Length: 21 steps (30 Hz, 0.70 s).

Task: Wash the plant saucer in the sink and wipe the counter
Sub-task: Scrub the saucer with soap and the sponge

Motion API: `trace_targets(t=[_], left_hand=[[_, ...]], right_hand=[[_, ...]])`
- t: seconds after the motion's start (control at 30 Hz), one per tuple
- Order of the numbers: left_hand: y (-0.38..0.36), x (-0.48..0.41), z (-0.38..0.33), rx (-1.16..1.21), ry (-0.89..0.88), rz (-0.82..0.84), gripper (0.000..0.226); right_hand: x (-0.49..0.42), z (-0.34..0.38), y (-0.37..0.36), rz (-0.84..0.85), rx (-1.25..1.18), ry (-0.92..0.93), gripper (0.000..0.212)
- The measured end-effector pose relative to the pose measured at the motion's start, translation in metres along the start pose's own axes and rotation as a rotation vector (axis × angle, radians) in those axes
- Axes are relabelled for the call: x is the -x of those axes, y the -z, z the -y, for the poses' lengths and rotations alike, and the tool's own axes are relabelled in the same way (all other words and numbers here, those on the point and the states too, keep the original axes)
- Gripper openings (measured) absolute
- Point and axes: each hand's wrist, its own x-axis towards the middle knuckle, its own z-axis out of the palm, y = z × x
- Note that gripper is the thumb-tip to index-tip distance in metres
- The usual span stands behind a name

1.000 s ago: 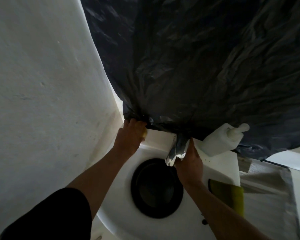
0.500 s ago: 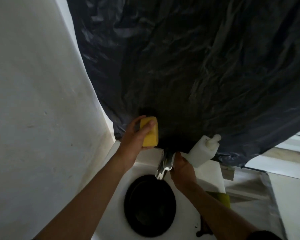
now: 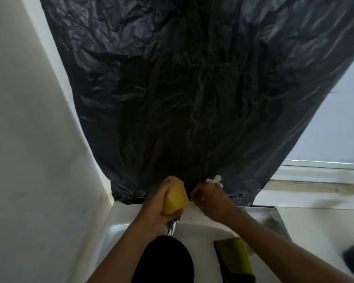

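Soaping stage, seemingly: left hand (image 3: 154, 206) grips yellow foam sponge (image 3: 175, 198), right hand (image 3: 211, 199) clasps white pump bottle (image 3: 216, 178). Next: scrub round black plant saucer (image 3: 166, 260) in white sink (image 3: 196, 231).

The plant saucer (image 3: 168, 262) — black, round — lies flat in the white sink (image 3: 198, 233), its lower edge cropped.

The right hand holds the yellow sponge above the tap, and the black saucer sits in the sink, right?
No: the head view shows the left hand holding the yellow sponge above the tap. The black saucer does sit in the sink.
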Motion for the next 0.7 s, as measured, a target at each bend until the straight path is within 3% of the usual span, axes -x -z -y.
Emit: trace_targets(t=[0.13,0.3,0.43,0.63,0.7], left_hand=[[-0.013,-0.003,0.026,0.062,0.094,-0.025,0.03],[-0.029,-0.003,0.044,0.109,0.096,-0.049,0.038],[-0.041,-0.005,0.053,0.158,0.06,-0.048,0.048],[-0.062,-0.017,0.073,0.186,0.0,-0.119,0.053],[-0.07,-0.018,0.077,0.189,-0.02,-0.118,0.039]], right_hand=[[0.005,0.005,0.051,-0.06,0.01,0.026,0.007],[-0.002,-0.017,0.077,-0.182,0.01,0.01,0.01],[-0.006,-0.042,0.07,-0.238,0.005,0.096,0.011],[-0.015,-0.066,0.053,-0.086,-0.277,0.108,0.021],[-0.018,-0.071,0.05,-0.064,-0.376,0.111,0.021]])
